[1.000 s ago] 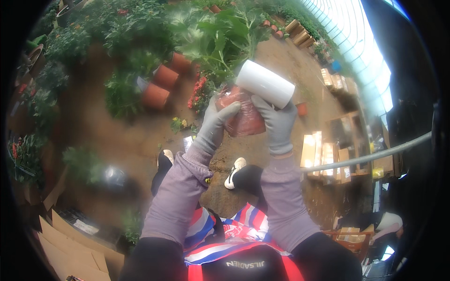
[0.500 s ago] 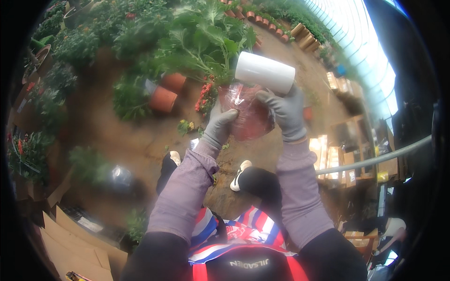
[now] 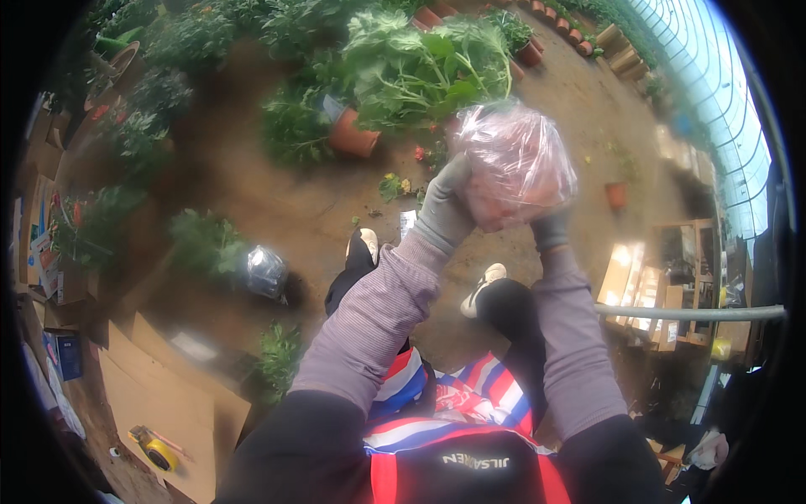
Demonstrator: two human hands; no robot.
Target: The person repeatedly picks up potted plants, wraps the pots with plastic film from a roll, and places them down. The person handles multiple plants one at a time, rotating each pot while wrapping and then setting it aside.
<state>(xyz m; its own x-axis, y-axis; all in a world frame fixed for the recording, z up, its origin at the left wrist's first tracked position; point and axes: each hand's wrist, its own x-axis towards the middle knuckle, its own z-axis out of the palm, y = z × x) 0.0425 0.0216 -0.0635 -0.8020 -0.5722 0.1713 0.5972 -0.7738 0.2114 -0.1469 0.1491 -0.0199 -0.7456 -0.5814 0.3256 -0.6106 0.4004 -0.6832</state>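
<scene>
Holding up a plant pot (image 3: pixel 519 172) bundled in shiny clear plastic, both hands are out front, a bit right of the middle. The left hand (image 3: pixel 449 202), in a grey glove, is curled against the pot's left side, and its fingertips are tucked out of sight. The right hand (image 3: pixel 552 228) is at the near right underside, but honestly the pot hides most of it, so I can't tell if those fingers are spread or pinching. The left forearm slants in from the near left, kinda stretched, while the right one comes up straighter. Both have purple-grey sleeves (image 3: pixel 374 307) on. The pot's tipped, with its leafy plant (image 3: pixel 428 67) poking out toward the far side. On the floor to the left there's a plastic-wrapped bundle (image 3: pixel 266 271), and farther off an orange pot (image 3: pixel 353 134) on its side. Near left, what looks like a yellow tape roll (image 3: pixel 159 455) sits on some cardboard (image 3: pixel 159 395).
</scene>
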